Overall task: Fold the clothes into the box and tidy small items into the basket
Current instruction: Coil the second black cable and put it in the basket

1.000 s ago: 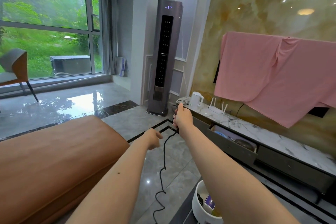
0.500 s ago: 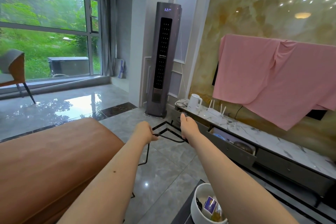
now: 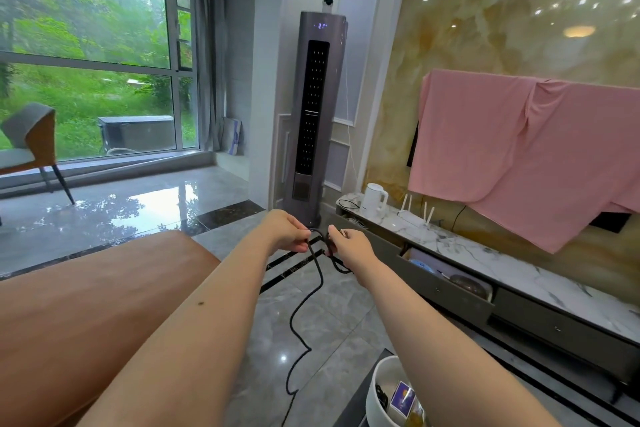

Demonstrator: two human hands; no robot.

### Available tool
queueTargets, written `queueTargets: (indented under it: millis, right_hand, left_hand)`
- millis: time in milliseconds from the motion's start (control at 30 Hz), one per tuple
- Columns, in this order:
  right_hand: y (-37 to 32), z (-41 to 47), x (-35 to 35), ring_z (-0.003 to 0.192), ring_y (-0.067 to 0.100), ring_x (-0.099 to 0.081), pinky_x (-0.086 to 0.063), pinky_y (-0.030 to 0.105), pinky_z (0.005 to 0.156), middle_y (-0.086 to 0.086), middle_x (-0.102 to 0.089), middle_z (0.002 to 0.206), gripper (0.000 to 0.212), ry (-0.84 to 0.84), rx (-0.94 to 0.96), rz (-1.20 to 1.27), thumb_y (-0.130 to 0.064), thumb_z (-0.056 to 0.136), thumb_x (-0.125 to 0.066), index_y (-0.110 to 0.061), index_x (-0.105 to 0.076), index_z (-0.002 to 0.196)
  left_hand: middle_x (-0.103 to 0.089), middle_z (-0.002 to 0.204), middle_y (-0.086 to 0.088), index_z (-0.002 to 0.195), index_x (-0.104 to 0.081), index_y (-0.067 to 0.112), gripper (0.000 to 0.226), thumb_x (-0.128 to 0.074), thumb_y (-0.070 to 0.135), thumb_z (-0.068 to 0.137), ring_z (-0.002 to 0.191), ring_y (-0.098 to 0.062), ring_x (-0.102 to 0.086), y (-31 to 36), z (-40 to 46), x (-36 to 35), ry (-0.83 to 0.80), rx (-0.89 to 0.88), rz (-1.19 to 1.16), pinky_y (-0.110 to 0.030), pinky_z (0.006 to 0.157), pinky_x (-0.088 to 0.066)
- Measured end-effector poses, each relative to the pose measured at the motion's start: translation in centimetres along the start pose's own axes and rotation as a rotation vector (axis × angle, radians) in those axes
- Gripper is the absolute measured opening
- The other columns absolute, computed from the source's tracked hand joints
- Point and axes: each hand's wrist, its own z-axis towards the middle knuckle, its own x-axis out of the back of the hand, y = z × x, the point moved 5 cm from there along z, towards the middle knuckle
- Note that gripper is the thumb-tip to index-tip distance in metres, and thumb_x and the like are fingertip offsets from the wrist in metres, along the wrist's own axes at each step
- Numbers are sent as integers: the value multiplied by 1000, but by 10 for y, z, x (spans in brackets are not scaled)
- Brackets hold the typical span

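Both hands (image 3: 317, 239) pinch black cable (image 3: 304, 305), dangling floorward.

Your right hand (image 3: 349, 246), raised high a second ago, now sits level with your left hand (image 3: 289, 232), nearly touching it. The black cable (image 3: 313, 291), stretched between them before, now loops at your right hand and trails floorward.

Glossy grey tile floor (image 3: 322, 329), marble-topped cabinet (image 3: 502, 267) bearing white kettle (image 3: 374, 199), router (image 3: 414, 218)
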Motion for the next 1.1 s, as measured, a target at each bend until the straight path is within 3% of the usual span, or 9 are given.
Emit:
queueTargets:
  millis: [200, 300, 367, 533, 700, 800, 900, 1000, 1100]
  right_hand:
    - [-2, 1, 10, 66, 17, -52, -39, 28, 60, 0, -55, 61, 40, 55, 35, 38, -33, 98, -43, -17, -49, 62]
    - [-1, 1, 13, 64, 16, -48, -39, 32, 69, 2, -56, 66, 41, 105, 61, 72, -33, 98, -42, -15, -53, 63]
    - [2, 0, 16, 67, 18, -50, -39, 32, 70, 4, -57, 71, 41, 151, 73, 95, -33, 98, -42, -15, -51, 62]
    - [7, -1, 18, 54, 18, -57, -48, 30, 55, 9, -54, 68, 31, 146, 36, 238, -28, 99, -41, -5, -52, 82]
    - [10, 2, 23, 62, 21, -53, -44, 28, 52, 11, -51, 71, 34, 191, 24, 226, -29, 100, -39, -8, -49, 74]
    - [6, 6, 27, 72, 25, -52, -40, 37, 66, 13, -52, 76, 38, 239, 47, 185, -31, 100, -38, -9, -49, 71]
    - [3, 11, 29, 65, 17, -52, -40, 30, 59, 4, -54, 73, 36, 269, 28, 265, -31, 100, -39, -13, -49, 69]
    - [3, 14, 28, 62, 11, -52, -41, 27, 59, -1, -57, 75, 33, 274, 6, 315, -32, 100, -40, -19, -50, 72]
    - [0, 16, 27, 63, 11, -52, -42, 30, 65, -1, -58, 77, 32, 268, 11, 317, -33, 100, -39, -19, -51, 74]
  left_hand:
    - [-60, 77, -18, 76, -57, 1, 13, -59, -2, 89, 71, -23, -65, 15, -10, -19, -78, 16, -120, -26, 76, -58]
    - [-57, 75, -19, 77, -55, 1, 14, -56, -5, 90, 92, -34, -64, 22, -13, -29, -77, 38, -192, -33, 90, -53]
    - [-57, 75, -19, 81, -56, 0, 11, -56, -6, 90, 104, -36, -63, 25, -16, -34, -79, 71, -212, -31, 86, -54]
    - [-68, 79, -10, 93, -59, -1, 5, -58, -4, 89, 107, -25, -64, 26, -14, -42, -54, 137, -242, -28, 96, -51]
    - [-60, 72, -15, 102, -62, -5, 15, -60, 5, 90, 65, -23, -64, 24, -13, -47, 0, -3, -226, -21, 53, -57]
    - [-57, 72, -10, 91, -60, -1, 25, -45, 17, 99, 60, -18, -58, 9, -7, -53, 4, 5, -150, -23, 51, -55]
    - [-60, 86, -10, 103, -60, 2, 20, -41, 9, 100, 70, -19, -59, -12, -5, -64, -147, 101, 113, -26, 62, -51]
    - [-62, 122, -7, 126, -56, 12, 36, -48, 0, 94, 105, -18, -61, -33, -6, -76, -386, 144, 456, -29, 82, -52]
    - [-64, 124, -4, 126, -57, 14, 33, -50, 6, 94, 116, -17, -58, -43, -12, -81, -537, 200, 530, -29, 90, -49]
